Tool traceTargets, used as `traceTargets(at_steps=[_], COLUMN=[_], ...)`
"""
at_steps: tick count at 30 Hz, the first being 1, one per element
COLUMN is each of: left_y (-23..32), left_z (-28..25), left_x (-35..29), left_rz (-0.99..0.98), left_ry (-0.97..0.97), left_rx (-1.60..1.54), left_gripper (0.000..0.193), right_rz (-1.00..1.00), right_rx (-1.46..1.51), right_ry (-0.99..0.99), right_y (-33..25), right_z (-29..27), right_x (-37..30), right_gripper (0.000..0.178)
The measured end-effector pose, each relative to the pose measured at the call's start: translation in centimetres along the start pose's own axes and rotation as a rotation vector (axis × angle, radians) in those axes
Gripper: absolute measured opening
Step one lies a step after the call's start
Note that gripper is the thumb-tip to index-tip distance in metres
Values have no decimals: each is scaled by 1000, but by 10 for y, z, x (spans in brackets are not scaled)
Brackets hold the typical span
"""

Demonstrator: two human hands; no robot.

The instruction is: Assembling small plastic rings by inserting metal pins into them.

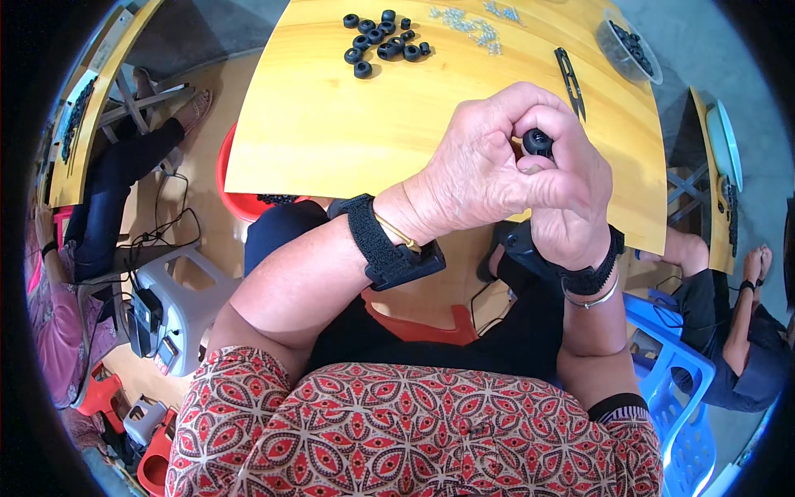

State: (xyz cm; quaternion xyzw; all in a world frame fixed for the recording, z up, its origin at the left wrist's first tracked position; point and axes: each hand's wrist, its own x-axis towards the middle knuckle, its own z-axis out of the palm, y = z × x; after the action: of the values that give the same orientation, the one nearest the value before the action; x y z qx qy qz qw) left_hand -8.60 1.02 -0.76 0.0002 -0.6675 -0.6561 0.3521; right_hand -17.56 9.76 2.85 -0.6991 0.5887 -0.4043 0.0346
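Note:
Above the near right part of the table, my left hand (484, 161) and my right hand (580, 174) are pressed together, the fingers of both closed. Between them sits a small round black part (537, 142) with a hollow in its top; the fingers hide most of it. Just beyond the hands lies a pair of black thread snips (568, 79), points toward me. Farther left on the wooden table (323, 124) is a loose group of black round parts (376, 36), several with holes through them. Small clear pieces (472, 25) are scattered at the far side.
A clear plastic bowl (629, 54) of black parts stands by the table's far right edge. A red basin (236, 184) is below the left edge. A grey-white stool (186, 290) with devices and cables stands left, a blue chair (675, 364) right. Other people sit on both sides.

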Motion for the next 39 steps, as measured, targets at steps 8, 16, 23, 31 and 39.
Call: traceTargets(at_steps=[8,16,23,31,39], left_y=[-10,-3,1,0,0], left_z=[-1,-20,-17,-27,-21], left_x=[0,10,8,8,5], left_rz=[51,-357,-399,-443,-412], left_ry=[-14,24,54,134,148], left_rx=[-85,-403,-396,-671,-606], left_gripper=[39,30,16,15,12], right_rz=[-65,201,189,542,536], right_rx=[56,189,282,713,594], right_ry=[32,-44,-33,174,99], right_y=[10,18,22,35,29], right_z=[5,-18,-10,-16,-8], right_x=[-2,4,3,3,10], right_gripper=[15,25,27,16,12])
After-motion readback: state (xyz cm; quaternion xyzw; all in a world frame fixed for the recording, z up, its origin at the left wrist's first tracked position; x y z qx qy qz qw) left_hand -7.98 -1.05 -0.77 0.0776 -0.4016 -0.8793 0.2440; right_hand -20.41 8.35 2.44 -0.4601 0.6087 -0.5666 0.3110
